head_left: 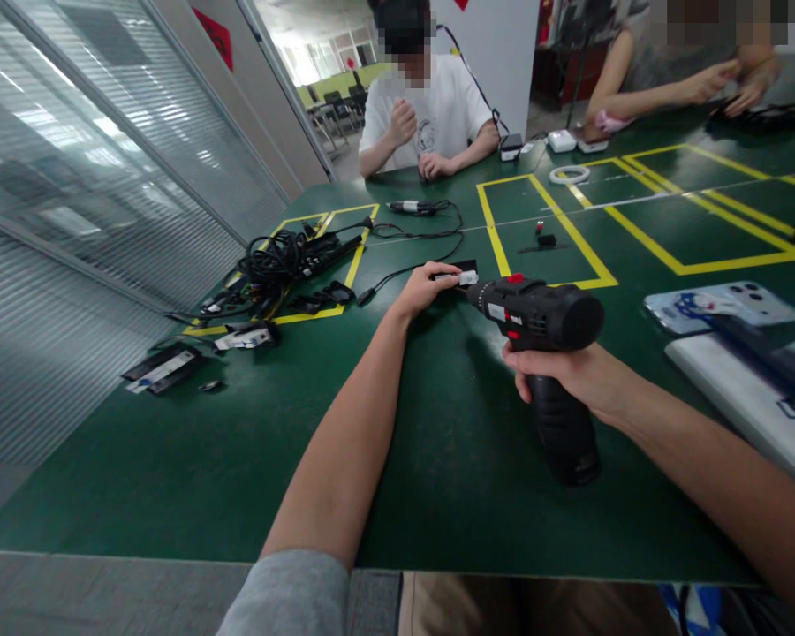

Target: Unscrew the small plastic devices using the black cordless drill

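My right hand is wrapped round the grip of a black cordless drill with red details. The drill's chuck points left and away from me. My left hand rests on the green table, its fingers closed on a small black piece with a white label. The drill's tip is right beside that piece; whether a bit touches it I cannot make out. A thin black cable ends in a plug just left of my left hand.
A tangle of black cables and power strips lies at the left, with labelled black parts nearer me. Yellow tape marks the table. A phone lies at the right. Two people sit across the table; one wears a white shirt.
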Tool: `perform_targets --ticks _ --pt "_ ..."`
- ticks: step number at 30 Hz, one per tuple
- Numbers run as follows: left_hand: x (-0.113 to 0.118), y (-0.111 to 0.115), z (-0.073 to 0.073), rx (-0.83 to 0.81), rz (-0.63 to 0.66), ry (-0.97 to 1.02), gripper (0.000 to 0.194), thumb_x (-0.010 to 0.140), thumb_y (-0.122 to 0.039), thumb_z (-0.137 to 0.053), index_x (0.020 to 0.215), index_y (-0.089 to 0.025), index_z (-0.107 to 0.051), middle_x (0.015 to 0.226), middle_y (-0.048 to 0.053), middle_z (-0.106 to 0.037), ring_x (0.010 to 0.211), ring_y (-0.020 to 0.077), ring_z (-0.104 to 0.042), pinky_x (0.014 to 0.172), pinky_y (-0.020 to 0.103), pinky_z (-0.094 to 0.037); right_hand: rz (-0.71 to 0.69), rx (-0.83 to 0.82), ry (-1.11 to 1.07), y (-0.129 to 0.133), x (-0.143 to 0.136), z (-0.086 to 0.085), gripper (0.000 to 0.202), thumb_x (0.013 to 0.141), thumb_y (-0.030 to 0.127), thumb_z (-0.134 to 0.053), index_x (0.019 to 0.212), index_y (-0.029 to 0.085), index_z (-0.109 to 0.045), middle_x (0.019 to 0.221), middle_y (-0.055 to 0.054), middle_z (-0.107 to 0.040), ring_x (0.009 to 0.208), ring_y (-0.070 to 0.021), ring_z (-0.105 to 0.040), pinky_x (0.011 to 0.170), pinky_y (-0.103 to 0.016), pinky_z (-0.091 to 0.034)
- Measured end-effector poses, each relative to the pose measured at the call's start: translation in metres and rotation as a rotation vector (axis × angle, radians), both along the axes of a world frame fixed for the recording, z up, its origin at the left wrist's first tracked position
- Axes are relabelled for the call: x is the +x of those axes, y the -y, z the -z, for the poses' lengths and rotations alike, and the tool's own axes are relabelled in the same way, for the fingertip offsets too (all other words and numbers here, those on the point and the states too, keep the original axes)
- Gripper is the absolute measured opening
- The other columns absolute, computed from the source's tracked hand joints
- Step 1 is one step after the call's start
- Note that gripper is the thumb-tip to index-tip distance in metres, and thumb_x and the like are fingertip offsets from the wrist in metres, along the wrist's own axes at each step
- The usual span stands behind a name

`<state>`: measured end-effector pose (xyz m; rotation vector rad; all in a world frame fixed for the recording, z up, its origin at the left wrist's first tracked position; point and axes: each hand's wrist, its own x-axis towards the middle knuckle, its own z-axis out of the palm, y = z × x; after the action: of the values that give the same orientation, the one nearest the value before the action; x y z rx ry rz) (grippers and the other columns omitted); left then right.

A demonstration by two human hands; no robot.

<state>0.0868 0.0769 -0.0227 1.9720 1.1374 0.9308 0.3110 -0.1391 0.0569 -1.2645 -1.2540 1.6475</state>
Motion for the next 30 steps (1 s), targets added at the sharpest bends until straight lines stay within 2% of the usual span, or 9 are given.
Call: perform_targets --ticks 6,12,30 --pt "0.0001 0.0005 -0.0007 -0.008 0.003 0.002 0.035 0.077 -0.038 -0.069 0.106 -0.021 -0.075 0.116 0.006 -0.071 0.113 0.023 -0.06 0.107 0.037 -0.042 -0.007 0.007 -0.002 -0.0004 0.0015 0.0006 0.02 0.078 0.035 -0.075 0.085 0.02 -0.065 0.065 -0.001 -0.066 0.055 -0.0169 -0.059 0.06 -0.034 -0.044" --pt "-0.0001 0.0003 0.0004 -0.012 -0.004 0.013 0.037 0.076 -0.039 -0.071 0.107 -0.021 -0.076 0.117 0.006 -0.07 0.113 0.0232 -0.06 0.107 0.037 -0.041 -0.01 0.005 0.017 0.0001 0.0019 0.0008 0.02 0.079 0.036 -0.074 0.083 0.019 -0.065 0.054 -0.001 -0.064 0.052 -0.0166 -0.057 0.059 -0.033 -0.043" --pt "0.0 0.0011 -0.0014 -0.028 0.002 0.021 0.041 0.073 -0.038 -0.073 0.109 -0.019 -0.075 0.117 0.008 -0.07 0.109 0.0225 -0.062 0.102 0.035 -0.045 -0.027 0.015 0.003 0.0002 0.0019 0.0011 0.02 0.08 0.036 -0.074 0.085 0.019 -0.065 0.056 0.0 -0.065 0.054 -0.0168 -0.058 0.063 -0.034 -0.044"
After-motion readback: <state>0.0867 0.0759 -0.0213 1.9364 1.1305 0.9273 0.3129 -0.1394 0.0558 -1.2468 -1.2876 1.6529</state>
